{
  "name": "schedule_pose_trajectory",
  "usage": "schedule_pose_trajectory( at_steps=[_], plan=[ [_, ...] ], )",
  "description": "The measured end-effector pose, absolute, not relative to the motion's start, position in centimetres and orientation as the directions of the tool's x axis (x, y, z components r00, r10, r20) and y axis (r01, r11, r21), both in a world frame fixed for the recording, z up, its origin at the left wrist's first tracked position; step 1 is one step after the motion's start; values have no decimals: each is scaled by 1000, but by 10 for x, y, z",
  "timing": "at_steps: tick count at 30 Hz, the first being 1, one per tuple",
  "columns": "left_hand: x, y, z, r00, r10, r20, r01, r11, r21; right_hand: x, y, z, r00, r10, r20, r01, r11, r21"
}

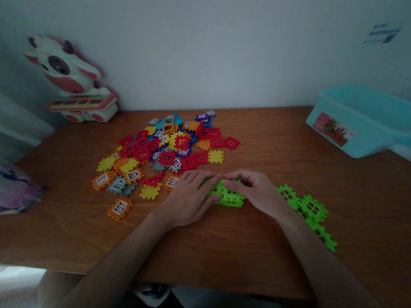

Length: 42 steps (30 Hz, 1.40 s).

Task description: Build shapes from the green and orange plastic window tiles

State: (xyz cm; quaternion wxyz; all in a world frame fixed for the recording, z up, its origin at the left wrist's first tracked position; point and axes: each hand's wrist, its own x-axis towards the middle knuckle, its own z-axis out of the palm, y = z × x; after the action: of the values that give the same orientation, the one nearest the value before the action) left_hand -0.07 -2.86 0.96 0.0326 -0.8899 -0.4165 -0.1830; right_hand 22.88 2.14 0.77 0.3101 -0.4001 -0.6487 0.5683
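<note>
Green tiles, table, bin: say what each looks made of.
Green tiles: likely moulded plastic, matt, going by the uniform bright colour and crisp toothed edges. Table: wood or wood-look veneer, smooth, with brown grain showing. Bin: probably plastic, with an even turquoise colour and a thin moulded rim.

Two bare forearms reach in over the near edge of the desk point(236, 254). The left hand point(186, 198) lies palm down, fingers loosely spread. The right hand point(258, 190), also palm down, points its fingertips at the left's.
</note>
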Motion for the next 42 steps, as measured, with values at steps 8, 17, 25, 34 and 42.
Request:
schedule_pose_trajectory(
  at_steps=[8, 17, 25, 34, 42],
  plan=[
    [-1, -28, 8, 591, 723, 358, 754, -653, 74, 229, 22, 5, -468, 882, -63, 243, 60, -968],
    [-1, -27, 7, 601, 705, 376, 752, -658, 32, 227, 23, -2, -467, 874, -136, 232, -28, -972],
    [1, -28, 8, 599, 720, 352, 754, -655, 56, 221, 16, -2, -429, 893, -135, 180, -62, -982],
    [0, -28, 9, 583, 739, 339, 771, -635, 58, 217, 13, -2, -404, 892, -204, 132, -164, -978],
    [0, -28, 9, 535, 774, 339, 813, -581, 45, 218, 16, -4, -495, 844, -209, 36, -220, -975]
  ],
)
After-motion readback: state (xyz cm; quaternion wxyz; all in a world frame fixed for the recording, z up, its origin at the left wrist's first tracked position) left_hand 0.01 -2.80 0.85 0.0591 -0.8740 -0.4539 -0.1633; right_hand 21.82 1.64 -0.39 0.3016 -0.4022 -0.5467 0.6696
